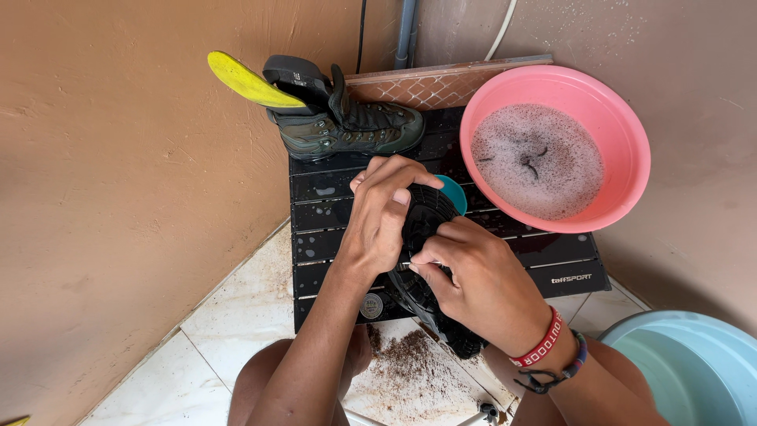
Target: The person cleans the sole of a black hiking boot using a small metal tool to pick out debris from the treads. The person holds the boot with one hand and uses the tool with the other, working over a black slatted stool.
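While I look down from the head view, nearest to me is loose brown dirt (410, 367) scattered on the pale floor tiles (244, 304) between the knees. Just above it, an upturned boot (430, 260), black lugged sole facing up, heel end toward me, toe over the black slatted tabletop (568, 260).

Left hand (382, 217): fingers curled and pressed over the toe half of the sole, clamping it. Right hand (473, 276): wrapped on the mid-sole, thumb and forefinger pinched together at a tread groove. Whether they grip a tool or only dirt, I cannot tell. Bracelets (544, 347) on the right wrist.

My read: picking debris out of the lugs. To do it well, I judge: keep the left hand firm so the boot doesn't roll, work groove by groove heel to toe, let the grit drop on the floor, not the tabletop.

A teal round object (456, 192) peeks out just behind the boot's toe. Farther back, the second boot (347, 126) stands upright on the tabletop, a yellow insole (248, 83) sticking out of it. Right of it, a pink basin (556, 150) of foamy water, dark bits floating. A pale blue tub (694, 363) sits at lower right.
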